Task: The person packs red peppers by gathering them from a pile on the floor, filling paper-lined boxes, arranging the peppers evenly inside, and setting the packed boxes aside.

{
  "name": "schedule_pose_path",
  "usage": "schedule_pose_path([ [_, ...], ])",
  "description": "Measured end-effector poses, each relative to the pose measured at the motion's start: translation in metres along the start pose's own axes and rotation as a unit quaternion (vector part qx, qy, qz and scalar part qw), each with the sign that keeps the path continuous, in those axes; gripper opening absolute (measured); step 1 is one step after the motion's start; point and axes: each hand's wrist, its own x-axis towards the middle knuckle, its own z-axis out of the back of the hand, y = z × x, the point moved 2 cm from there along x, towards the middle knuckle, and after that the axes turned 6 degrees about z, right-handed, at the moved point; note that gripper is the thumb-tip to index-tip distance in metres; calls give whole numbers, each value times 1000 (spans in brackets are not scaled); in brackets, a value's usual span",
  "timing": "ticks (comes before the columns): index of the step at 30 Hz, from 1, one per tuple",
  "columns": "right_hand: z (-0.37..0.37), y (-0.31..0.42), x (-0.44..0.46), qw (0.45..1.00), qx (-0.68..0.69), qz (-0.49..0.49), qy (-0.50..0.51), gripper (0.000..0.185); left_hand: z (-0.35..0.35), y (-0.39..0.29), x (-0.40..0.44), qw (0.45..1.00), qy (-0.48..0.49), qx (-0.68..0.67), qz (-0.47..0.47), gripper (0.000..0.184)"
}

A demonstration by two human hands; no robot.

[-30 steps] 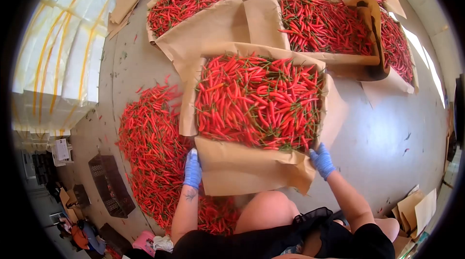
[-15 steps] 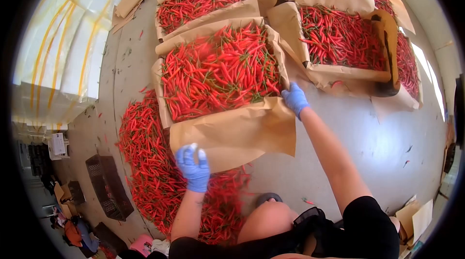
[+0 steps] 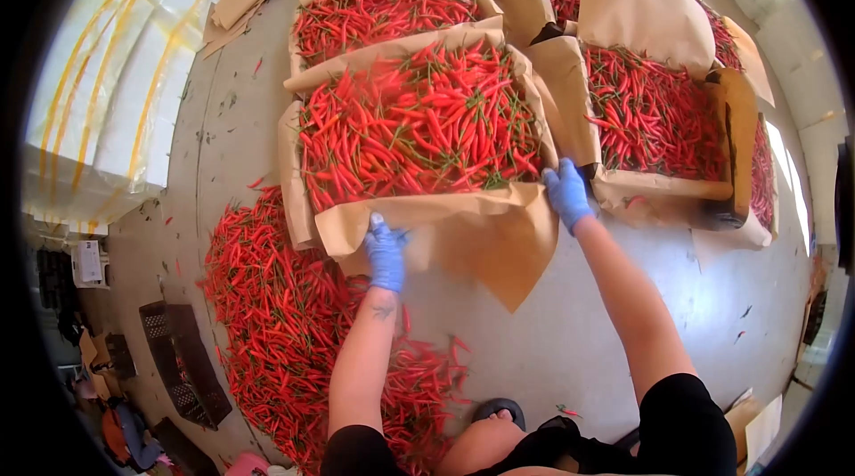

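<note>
A box of red chillies (image 3: 423, 124) lined with brown paper lies in front of me on the floor. My left hand (image 3: 385, 253), in a blue glove, has its fingers closed on the paper flap (image 3: 463, 227) at the box's near edge. At the near right corner, my right hand (image 3: 567, 194), also gloved in blue, is against the paper and the box side; its fingers are partly hidden, and its hold cannot be made out. The flap hangs down between the two hands. Loose chillies (image 3: 294, 325) lie heaped on the floor left of and below the box.
More paper-lined chilli boxes stand behind (image 3: 387, 8) and at the right (image 3: 655, 115). A dark plastic crate (image 3: 184, 365) lies at the left. White wrapped blocks (image 3: 116, 84) are stacked at the upper left. Another person (image 3: 129, 431) is at the lower left.
The chilli box has moved away from me and left, up against the box behind. My left hand left its edge, then took hold of the paper flap. My right hand stayed near the right corner.
</note>
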Motion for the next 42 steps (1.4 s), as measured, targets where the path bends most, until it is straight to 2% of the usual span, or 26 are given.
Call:
schedule_pose_path([
  [2,-2,5,45,1000,-17,6,9,36,-23,-13,16,1000,19,0,17,53],
  [4,-7,15,69,999,-39,-11,21,36,-43,-20,37,1000,-1,-23,-19,55],
  [9,-28,50,118,995,-81,-50,30,38,-67,-51,112,1000,-5,-11,7,55],
  [13,-34,80,131,991,-87,-99,38,39,-74,-66,155,1000,14,12,11,54],
  [15,-35,82,132,987,-78,-129,51,46,-78,-68,154,1000,-24,-1,-12,54],
  [16,-28,88,125,984,-69,-157,45,48,-78,-68,155,1000,-4,2,-6,54],
  [18,-24,73,109,987,-103,-123,22,51,-76,-70,157,999,-7,35,5,54],
  [21,27,83,39,997,-77,-12,-27,51,-78,-76,142,997,11,60,36,55],
  [23,74,80,-13,998,-44,-18,46,46,-84,-87,123,998,-1,29,58,56],
  [25,104,16,-37,991,4,4,130,31,-84,-91,117,998,6,14,66,56],
  [27,157,-19,-59,974,-61,-95,197,23,-86,-85,113,992,-29,-66,105,53],
  [28,182,-35,-60,956,-109,-153,225,22,-95,-83,103,992,-26,-64,107,53],
  [30,226,-74,-59,952,-131,-193,199,25,-113,-95,71,981,-177,-33,67,46],
  [31,243,-95,-54,947,-104,-239,188,29,-128,-103,45,975,-218,23,31,39],
  [32,258,-108,-49,943,-93,-265,180,33,-136,-95,44,976,-217,20,28,39],
  [33,272,-117,-47,942,-70,-285,164,35,-145,-88,50,969,-189,123,-99,37],
  [34,281,-119,-45,939,-47,-305,150,38,-155,-89,43,935,-161,226,-221,35],
  [35,289,-120,-39,942,-48,-295,154,38,-167,-81,36,932,-108,243,-246,29],
  [37,298,-118,-42,936,34,-323,136,46,-205,-59,-14,963,34,197,-182,16],
  [38,299,-124,-42,936,38,-321,139,46,-225,-47,-42,980,123,127,-87,11],
  [40,299,-146,-40,908,206,-359,62,52,-244,9,-60,938,295,109,146,19],
  [42,292,-181,-26,855,355,-379,-8,58,-277,52,-122,921,218,202,251,44],
])
